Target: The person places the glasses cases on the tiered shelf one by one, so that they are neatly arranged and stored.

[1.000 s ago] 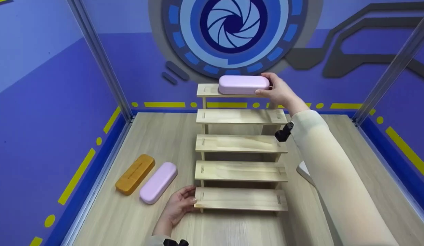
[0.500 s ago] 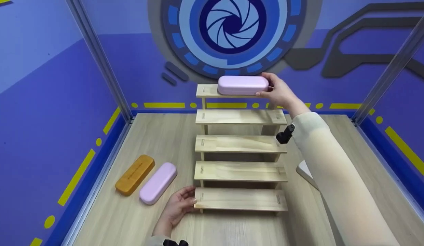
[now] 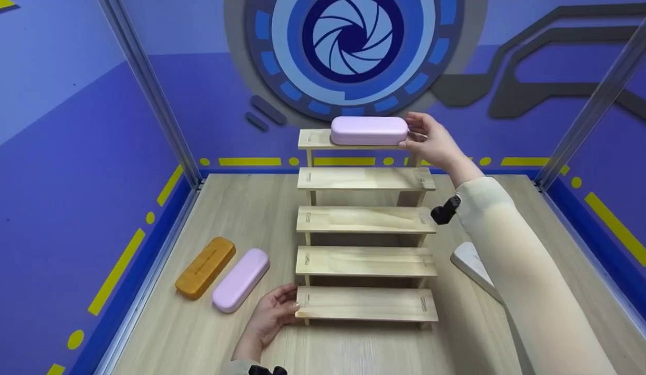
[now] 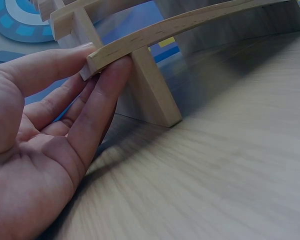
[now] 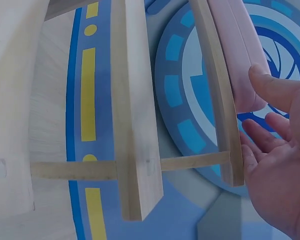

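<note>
Left fingers (image 4: 102, 95) lie beneath the step (image 4: 145, 37) — left-wrist view only.

The right sleeve (image 3: 531, 281) is covering part of the white object (image 3: 471, 264); the brown case (image 3: 205, 268) is showing me a mark (image 3: 204, 261) too small to read; the bottom step (image 3: 367, 303) is hiding some left hand (image 3: 270, 315) fingertips.

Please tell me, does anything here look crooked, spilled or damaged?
Nothing stands out: no spill or damage shows. The pale pink rounded case lies straight atop the light wooden five-step rack; the orange-brown oblong case and second pink case lie slanted, but neatly side by side.
</note>
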Demonstrator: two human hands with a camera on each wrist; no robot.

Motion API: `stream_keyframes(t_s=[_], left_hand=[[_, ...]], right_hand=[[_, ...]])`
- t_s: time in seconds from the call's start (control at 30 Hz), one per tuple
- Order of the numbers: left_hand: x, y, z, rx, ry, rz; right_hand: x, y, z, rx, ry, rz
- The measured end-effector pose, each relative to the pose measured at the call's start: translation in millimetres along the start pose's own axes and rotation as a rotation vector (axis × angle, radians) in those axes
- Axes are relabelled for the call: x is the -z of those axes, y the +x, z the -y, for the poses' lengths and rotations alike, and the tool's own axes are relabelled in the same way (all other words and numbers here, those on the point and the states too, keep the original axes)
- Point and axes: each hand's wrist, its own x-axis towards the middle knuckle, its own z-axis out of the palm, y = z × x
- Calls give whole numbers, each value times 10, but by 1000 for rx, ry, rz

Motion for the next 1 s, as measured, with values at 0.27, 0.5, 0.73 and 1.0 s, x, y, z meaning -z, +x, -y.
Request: stream_keyframes(t_s=[0.27, 0.5, 0.73, 1.0], left_hand=[[4, 5, 6, -6, 10, 8], [11, -1, 12, -7, 10, 11], [-4, -5, -6, -6, 3, -17], [-3, -9, 0, -11, -8, -5]], right_hand=[[69, -87, -52, 35, 8, -43], [136, -191, -83, 30, 0, -70], [210, -322, -159, 31, 38, -99], [273, -530, -245, 50, 60, -139]])
